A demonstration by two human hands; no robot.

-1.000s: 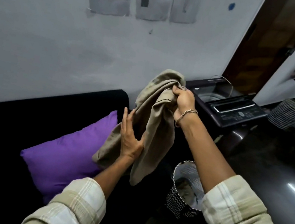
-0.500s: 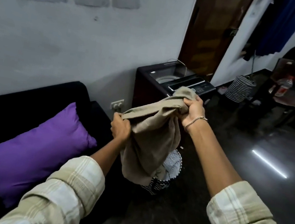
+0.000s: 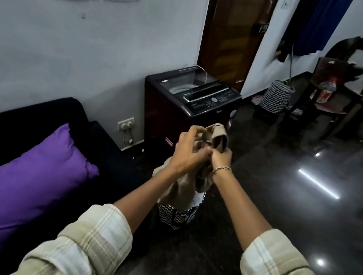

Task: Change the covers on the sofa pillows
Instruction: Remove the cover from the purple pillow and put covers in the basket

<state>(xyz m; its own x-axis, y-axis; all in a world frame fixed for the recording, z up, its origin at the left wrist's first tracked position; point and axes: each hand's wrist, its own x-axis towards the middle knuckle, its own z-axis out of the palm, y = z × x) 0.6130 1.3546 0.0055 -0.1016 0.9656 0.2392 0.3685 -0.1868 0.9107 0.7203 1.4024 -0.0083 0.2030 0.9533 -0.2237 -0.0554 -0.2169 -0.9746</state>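
Dark glossy floor (image 3: 257, 222) fills the right side of the room, and a white wall with taped-up papers runs along the left, behind a black sofa (image 3: 22, 120). On the sofa lies a purple pillow (image 3: 19, 184), tilted against the backrest. Past the end of the sofa stands a dark top-loading washing machine (image 3: 189, 100) next to a brown door (image 3: 232, 30).

Both hands are raised close together in front of the washing machine, bunching a beige pillow cover (image 3: 181, 187). Left hand (image 3: 187, 152) is curled over the top of the cloth, fingers bent and gripping a fold. Right hand (image 3: 220, 156), with a chain bracelet at the wrist, pinches the cover just beside the left. Loose fabric hangs down from the hands into a black-and-white zigzag basket (image 3: 174, 217) on the floor at the end of the sofa. A second patterned basket (image 3: 276, 98) sits far back near chairs
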